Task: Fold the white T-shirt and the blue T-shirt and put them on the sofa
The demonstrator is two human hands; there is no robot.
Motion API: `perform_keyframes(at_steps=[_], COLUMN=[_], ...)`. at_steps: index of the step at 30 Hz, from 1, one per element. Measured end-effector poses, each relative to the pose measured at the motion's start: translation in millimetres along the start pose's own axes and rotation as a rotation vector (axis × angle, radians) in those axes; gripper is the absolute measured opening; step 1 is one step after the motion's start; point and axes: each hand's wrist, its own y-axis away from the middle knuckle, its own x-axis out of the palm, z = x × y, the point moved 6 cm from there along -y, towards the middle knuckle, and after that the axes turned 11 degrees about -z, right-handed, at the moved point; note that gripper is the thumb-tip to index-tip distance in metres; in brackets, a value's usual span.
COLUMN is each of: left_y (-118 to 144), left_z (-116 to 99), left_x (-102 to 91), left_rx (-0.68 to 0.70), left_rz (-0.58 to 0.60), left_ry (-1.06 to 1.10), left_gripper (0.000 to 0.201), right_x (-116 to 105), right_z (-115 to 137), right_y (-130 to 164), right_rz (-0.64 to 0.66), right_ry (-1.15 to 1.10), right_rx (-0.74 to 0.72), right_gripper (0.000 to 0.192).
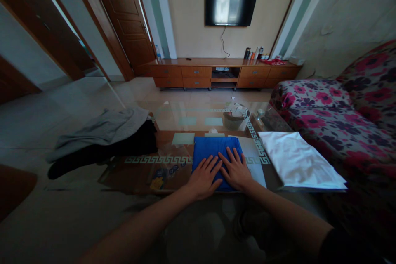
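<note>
A folded blue cloth (204, 146), perhaps a garment, lies flat on the glass table (139, 175) in front of me. My left hand (204, 177) rests palm down on its left part, fingers stretched out. On its right part my right hand (236, 169) lies flat too, with the fingers spread. The two hands nearly meet at the middle of the cloth, and neither grips it. A pale flat sheet (255, 165) shows just right of the blue cloth; I cannot tell whether it is on or under the glass.
A folded white cloth (300, 161) lies at the table's right end. Grey clothing (105, 130) on black clothing (123, 152) overhangs the left end. Beyond are a waste basket (233, 121), a low cabinet (194, 72) and a wall television (232, 3). A flowered sofa (328, 115) stands right.
</note>
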Motion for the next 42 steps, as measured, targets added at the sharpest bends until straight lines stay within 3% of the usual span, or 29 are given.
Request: perform_keyframes(at_steps=[4,9,12,14,17,19,21,26,32,34,36,39,40,42], left_y=[4.5,3.2,2.8,2.9,2.9,2.5,1.8,0.5,0.5,1.1,2.0,4.6,6.0,9.2], left_z=[-1.8,-10.6,-18.8,-23.9,-31.7,-37.5,-42.4,-47.9,-51.0,-52.7,-54.1,-55.7,-56.5,-58.3], left_x=[-1.0,-20.3,-32.0,-35.7,-35.0,-32.5,-29.9,-23.1,-17.8,-16.5,-15.2,-13.0,-11.6,-8.0], left_rx=[0.060,0.086,0.100,0.124,0.196,0.260,0.308,0.340,0.375,0.391,0.390,0.364,0.359,0.350], left_rz=[-0.021,-0.059,-0.069,-0.061,-0.038,-0.026,-0.021,-0.008,-0.005,0.002,0.005,-0.002,0.003,0.029], left_ry=[-0.026,0.007,0.029,0.030,0.017,0.003,-0.015,-0.061,-0.073,-0.065,-0.043,0.009,0.026,0.049], left_gripper=[0.080,0.083,0.074,0.068,0.052,0.042,0.038,0.023,0.017,0.015,0.019,0.040,0.046,0.052], right_x=[-3.3,-24.9,-49.2,-57.2,-55.6,-52.9,-50.5,-48.6,-56.4,-55.0,-52.4,-45.0,-38.5,-21.6], right_z=[0.8,0.7,-9.6,-22.7,-40.9,-47.7,-49.7,-42.1,-40.5,-44.7,-57.0,-90.3,-100.6,-107.8], right_y=[-0.8,-9.7,-12.8,-9.7,3.2,10.6,13.4,11.8,13.3,11.2,3.1,-4.7,-3.0,-0.2], right_rz=[0.008,0.044,0.063,0.177,0.425,0.510,0.529,0.531,0.571,0.561,0.425,0.122,0.078,0.092], right_ry=[-0.011,-0.139,-0.302,-0.365,-0.335,-0.280,-0.237,-0.267,-0.355,-0.388,-0.379,-0.333,-0.370,-0.575], right_rx=[-0.009,-0.052,-0.102,-0.096,-0.088,-0.092,-0.091,-0.114,-0.107,-0.063,0.051,0.378,0.499,0.601], right_gripper=[0.064,0.062,0.047,0.035,0.036,0.045,0.049,0.025,0.016,0.012,0.015,0.042,0.052,0.065])
